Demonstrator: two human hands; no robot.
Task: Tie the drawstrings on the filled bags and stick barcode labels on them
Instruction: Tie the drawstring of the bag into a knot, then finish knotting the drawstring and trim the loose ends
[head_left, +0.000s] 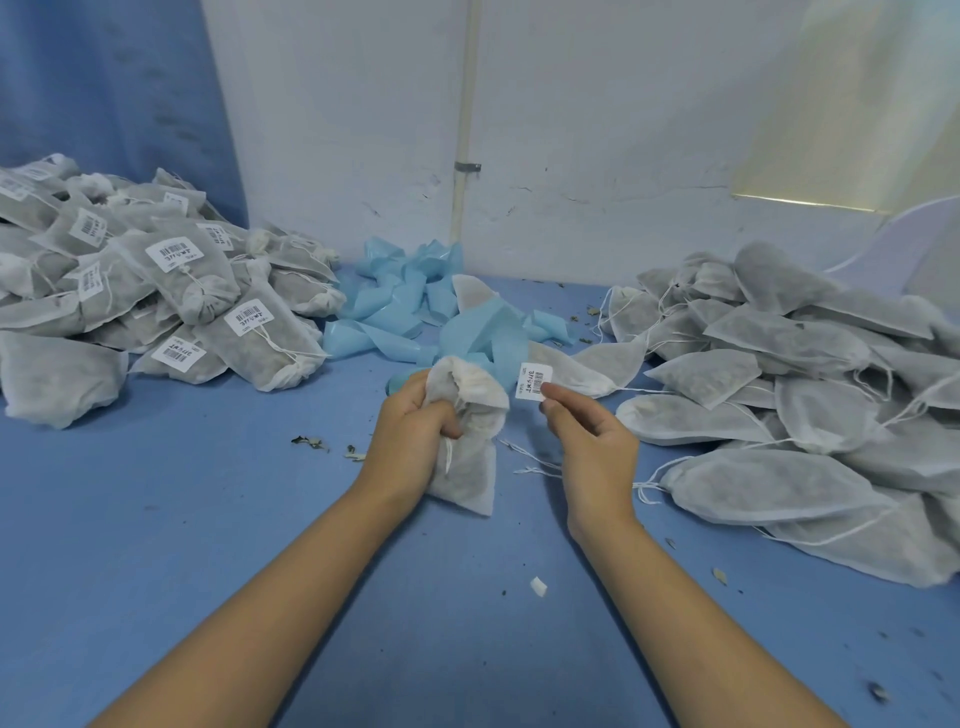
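My left hand (415, 421) grips a filled white mesh bag (470, 467) around its gathered neck, holding it upright just above the blue table. Its drawstring hangs loose to the right. My right hand (587, 431) pinches a small white barcode label (534, 382) between thumb and fingertip, a short way right of the bag's top. The label does not touch the bag.
A heap of labelled, tied bags (171, 291) lies at the left. Unlabelled filled bags (805, 395) are piled at the right. Light blue label backing strips (415, 306) are scattered behind my hands. Dry leaf crumbs (311, 442) dot the blue table (208, 519).
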